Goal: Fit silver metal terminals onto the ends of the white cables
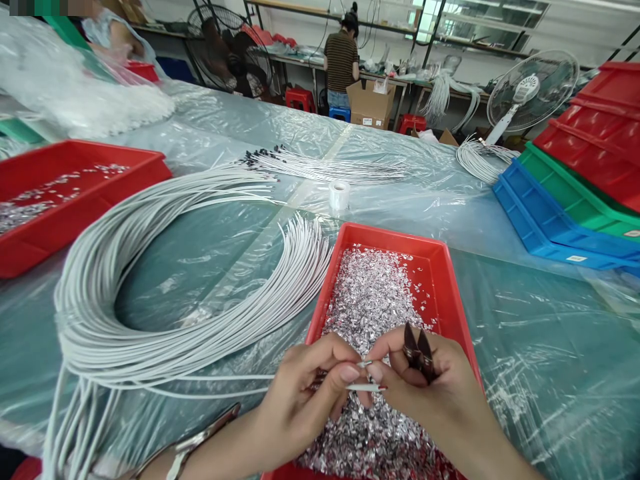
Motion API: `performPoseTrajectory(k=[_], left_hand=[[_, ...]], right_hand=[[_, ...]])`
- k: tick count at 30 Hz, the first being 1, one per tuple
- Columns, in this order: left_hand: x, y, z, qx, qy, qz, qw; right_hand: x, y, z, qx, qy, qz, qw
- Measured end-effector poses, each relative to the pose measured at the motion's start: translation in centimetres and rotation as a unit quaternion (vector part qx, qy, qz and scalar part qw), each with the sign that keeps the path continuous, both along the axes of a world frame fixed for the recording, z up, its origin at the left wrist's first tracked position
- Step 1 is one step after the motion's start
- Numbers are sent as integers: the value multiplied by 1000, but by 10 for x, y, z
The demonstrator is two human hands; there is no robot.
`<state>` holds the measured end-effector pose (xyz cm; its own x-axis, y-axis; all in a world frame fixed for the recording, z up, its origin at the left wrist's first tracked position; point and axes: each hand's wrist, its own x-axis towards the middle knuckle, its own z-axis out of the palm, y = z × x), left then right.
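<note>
Thumb and forefinger of the left hand pinch the end of a thin white cable, its tip meeting the pressed fingertips of the right hand, which also grips small dark snips, blades up. Both hover over a red tray of silvery foil scraps. The cable trails left to a looped white cable bundle on the plastic-covered table.

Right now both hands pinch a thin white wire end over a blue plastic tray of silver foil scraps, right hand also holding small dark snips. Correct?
Not quite: the head view shows the plastic tray under the hands is red, not blue. The rest holds: left hand and right hand pinch the thin white wire end over silver foil scraps, right hand holding small dark snips.
</note>
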<state>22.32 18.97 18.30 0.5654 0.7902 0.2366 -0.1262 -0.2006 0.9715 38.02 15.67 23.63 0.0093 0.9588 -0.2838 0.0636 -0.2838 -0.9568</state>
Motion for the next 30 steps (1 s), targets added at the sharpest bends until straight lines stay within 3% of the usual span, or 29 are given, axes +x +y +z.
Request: performPoseTrajectory(k=[11, 18, 30], left_hand=[[0, -1, 1, 4, 12, -23, 1000], [-1, 3, 2, 53, 15, -38, 998], [-5, 8, 9, 87, 44, -65, 993]], right_hand=[[0, 1, -2, 11, -13, 10, 1000], [1, 2, -2, 22, 19, 18, 999], [15, 5, -11, 94, 21, 130, 987]])
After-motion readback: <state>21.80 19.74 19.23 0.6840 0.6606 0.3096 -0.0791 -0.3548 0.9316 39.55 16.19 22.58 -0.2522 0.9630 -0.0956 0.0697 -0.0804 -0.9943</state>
